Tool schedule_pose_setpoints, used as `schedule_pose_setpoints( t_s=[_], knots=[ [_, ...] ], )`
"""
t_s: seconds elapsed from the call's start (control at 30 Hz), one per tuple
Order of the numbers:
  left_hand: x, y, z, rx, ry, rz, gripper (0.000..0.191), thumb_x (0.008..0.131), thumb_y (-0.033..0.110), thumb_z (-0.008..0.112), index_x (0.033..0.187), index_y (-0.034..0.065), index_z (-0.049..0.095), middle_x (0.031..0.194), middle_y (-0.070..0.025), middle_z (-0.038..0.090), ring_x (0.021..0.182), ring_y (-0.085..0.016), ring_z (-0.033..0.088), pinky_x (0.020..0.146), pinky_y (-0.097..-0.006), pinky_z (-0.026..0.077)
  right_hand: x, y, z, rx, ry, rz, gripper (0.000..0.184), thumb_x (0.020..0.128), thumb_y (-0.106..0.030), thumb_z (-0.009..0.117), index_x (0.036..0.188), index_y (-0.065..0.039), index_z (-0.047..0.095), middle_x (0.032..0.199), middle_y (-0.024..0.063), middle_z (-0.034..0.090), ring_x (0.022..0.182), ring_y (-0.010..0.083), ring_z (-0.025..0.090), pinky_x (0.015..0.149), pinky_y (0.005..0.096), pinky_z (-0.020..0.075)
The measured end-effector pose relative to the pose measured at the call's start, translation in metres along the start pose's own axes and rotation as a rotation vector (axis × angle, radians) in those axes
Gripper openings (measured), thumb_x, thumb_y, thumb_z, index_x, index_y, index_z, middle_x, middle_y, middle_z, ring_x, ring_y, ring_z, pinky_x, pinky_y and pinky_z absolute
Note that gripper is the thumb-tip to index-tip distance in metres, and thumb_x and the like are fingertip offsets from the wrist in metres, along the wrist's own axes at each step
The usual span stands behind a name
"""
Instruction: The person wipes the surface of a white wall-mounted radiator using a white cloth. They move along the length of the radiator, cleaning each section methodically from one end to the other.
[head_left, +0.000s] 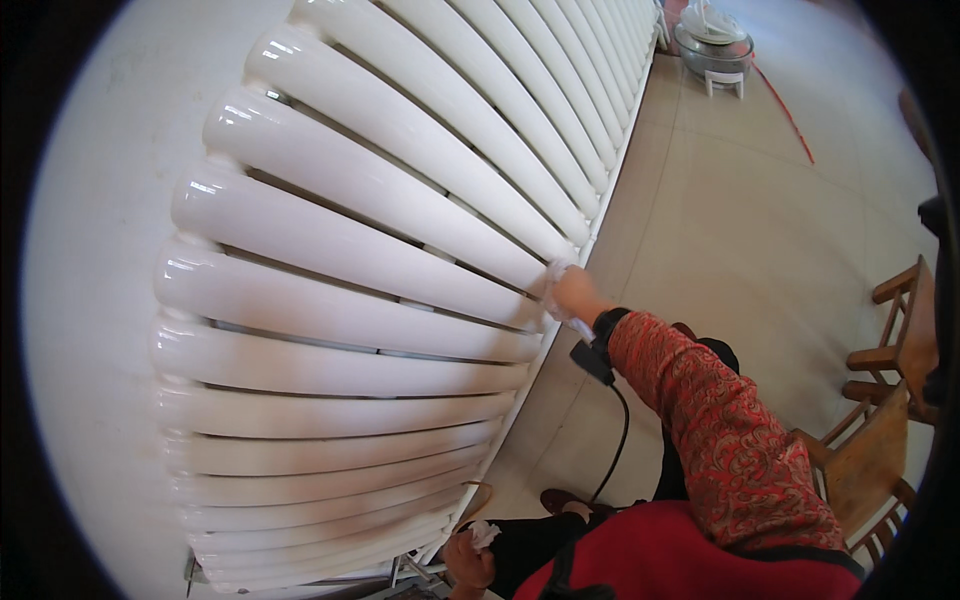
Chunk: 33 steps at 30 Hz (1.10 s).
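Observation:
A white column radiator with glossy rounded tubes fills the left and middle of the view. My right hand, in a red patterned sleeve, presses a thin white cloth or tissue against the lower ends of the tubes. Around that wrist is a black band. A black block with a black cable is just below the wrist. My left hand, near the bottom edge beside the radiator's near end, grips a crumpled white tissue.
Wooden chairs stand along the right. At the far top, a glass bowl holding a white plastic bag rests on a small white stool. A thin red strip extends beside it over the tiled floor.

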<state>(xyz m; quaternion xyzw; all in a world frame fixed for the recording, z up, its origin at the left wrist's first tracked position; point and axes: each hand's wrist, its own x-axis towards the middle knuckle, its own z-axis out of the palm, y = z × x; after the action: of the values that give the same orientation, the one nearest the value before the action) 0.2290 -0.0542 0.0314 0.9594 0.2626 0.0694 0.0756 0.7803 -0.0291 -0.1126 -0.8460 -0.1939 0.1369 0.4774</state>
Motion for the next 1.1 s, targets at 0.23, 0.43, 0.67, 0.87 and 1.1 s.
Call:
schedule_pose_setpoints(
  t_s=[0.23, 0.43, 0.67, 0.87, 1.1],
  knots=[
    [-0.009, -0.005, 0.000, 0.049, 0.020, -0.001, 0.037, 0.076, 0.013, 0.058, 0.111, 0.0010, 0.055, 0.095, -0.0220, 0.058, 0.084, -0.043, 0.057, 0.071, -0.0507, 0.046, 0.046, 0.064, -0.013, -0.330, -0.001, -0.162, 0.011, 0.071, -0.016, 0.067, 0.071, -0.006, 0.071, 0.076, 0.0126, 0.069, 0.081, 0.0325, 0.069, 0.073, 0.0434, 0.0551],
    [0.001, -0.002, -0.003, 0.031, 0.019, 0.047, 0.037, 0.074, 0.011, 0.057, 0.110, 0.0008, 0.055, 0.094, -0.0226, 0.058, 0.080, -0.043, 0.057, 0.068, -0.0506, 0.045, 0.051, 0.012, -0.026, -0.079, 0.127, -0.029, 0.022, 0.079, -0.019, 0.059, 0.090, -0.005, 0.072, 0.084, 0.0198, 0.069, 0.086, 0.0339, 0.069, 0.077, 0.0449, 0.0543],
    [0.015, 0.017, -0.007, -0.061, 0.030, 0.024, 0.039, 0.070, 0.009, 0.059, 0.108, 0.0010, 0.055, 0.089, -0.0220, 0.057, 0.075, -0.042, 0.056, 0.064, -0.0515, 0.044, 0.038, -0.061, -0.079, 0.346, 0.194, 0.171, 0.028, 0.084, -0.023, 0.052, 0.093, -0.004, 0.071, 0.094, 0.0248, 0.068, 0.088, 0.0417, 0.066, 0.080, 0.0485, 0.0513],
    [0.015, 0.019, -0.007, 0.006, 0.036, 0.019, 0.038, 0.071, 0.009, 0.058, 0.108, 0.0011, 0.054, 0.089, -0.0218, 0.057, 0.077, -0.042, 0.056, 0.066, -0.0517, 0.044, 0.027, -0.097, -0.108, 0.767, 0.167, -0.086, 0.025, 0.084, -0.025, 0.060, 0.090, -0.003, 0.069, 0.083, 0.0224, 0.067, 0.082, 0.0400, 0.064, 0.075, 0.0464, 0.0509],
    [0.008, 0.011, -0.005, -0.029, 0.028, 0.040, 0.037, 0.074, 0.011, 0.058, 0.109, 0.0019, 0.055, 0.094, -0.0212, 0.058, 0.082, -0.043, 0.056, 0.069, -0.0514, 0.045, 0.027, -0.065, -0.083, 0.168, 0.349, -0.211, 0.027, 0.082, -0.019, 0.059, 0.101, -0.003, 0.068, 0.095, 0.0247, 0.066, 0.091, 0.0426, 0.063, 0.081, 0.0471, 0.0522]
  ],
)
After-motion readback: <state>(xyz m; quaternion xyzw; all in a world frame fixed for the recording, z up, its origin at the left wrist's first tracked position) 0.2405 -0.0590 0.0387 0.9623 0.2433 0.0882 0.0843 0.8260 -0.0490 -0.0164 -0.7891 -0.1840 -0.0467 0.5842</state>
